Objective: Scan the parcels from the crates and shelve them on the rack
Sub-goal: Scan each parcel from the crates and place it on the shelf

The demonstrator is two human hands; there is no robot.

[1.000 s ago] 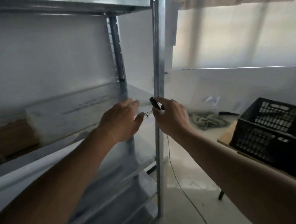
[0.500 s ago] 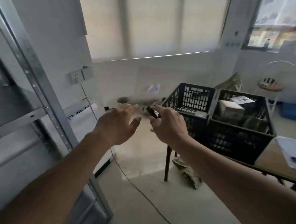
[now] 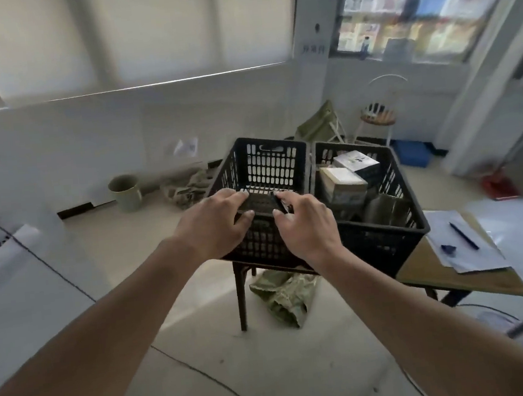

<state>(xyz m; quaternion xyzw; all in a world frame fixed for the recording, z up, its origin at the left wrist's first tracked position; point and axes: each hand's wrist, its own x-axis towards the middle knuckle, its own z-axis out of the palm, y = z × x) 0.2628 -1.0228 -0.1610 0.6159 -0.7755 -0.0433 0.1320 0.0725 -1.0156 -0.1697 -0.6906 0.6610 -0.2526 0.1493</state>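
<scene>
Both hands hover over the left crate (image 3: 260,169), left hand (image 3: 214,221) relaxed and holding nothing, right hand (image 3: 304,222) pinching a small dark scanner (image 3: 277,203); remaining parcels (image 3: 343,180) lie in the right crate (image 3: 382,237), so the next pickup means reaching right.

Two black slotted crates stand side by side on a table: the left crate (image 3: 270,165) shows no parcels, though hands hide part of it. The right crate (image 3: 382,234) holds several boxed parcels (image 3: 341,182), white and tan, lying tilted against each other.
</scene>
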